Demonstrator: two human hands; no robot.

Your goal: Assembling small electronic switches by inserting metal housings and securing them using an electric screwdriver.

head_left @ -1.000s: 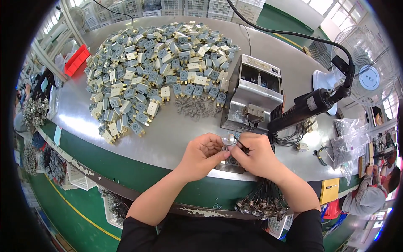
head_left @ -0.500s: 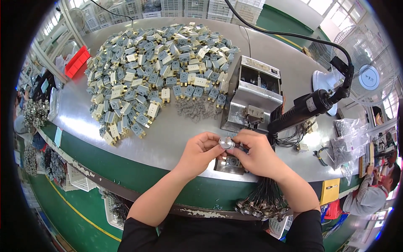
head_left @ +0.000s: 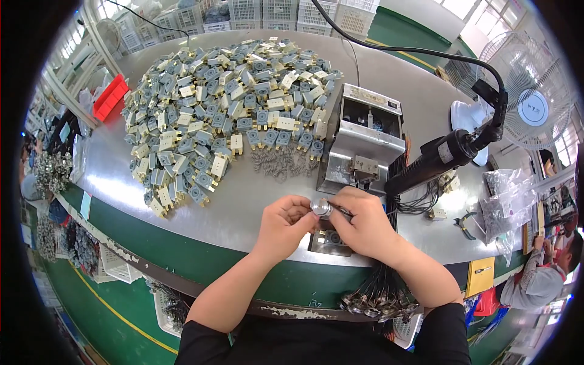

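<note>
Head view: 2 hands meet just in front of 1 metal box machine [head_left: 363, 146]. The left hand [head_left: 283, 222] and right hand [head_left: 362, 225] both close their fingertips on 1 small round silver part [head_left: 320, 207]. Left of the machine lie 1 big heap of grey-and-cream blocks [head_left: 225, 109] and a scatter of springs [head_left: 280, 163], too many to count
</note>
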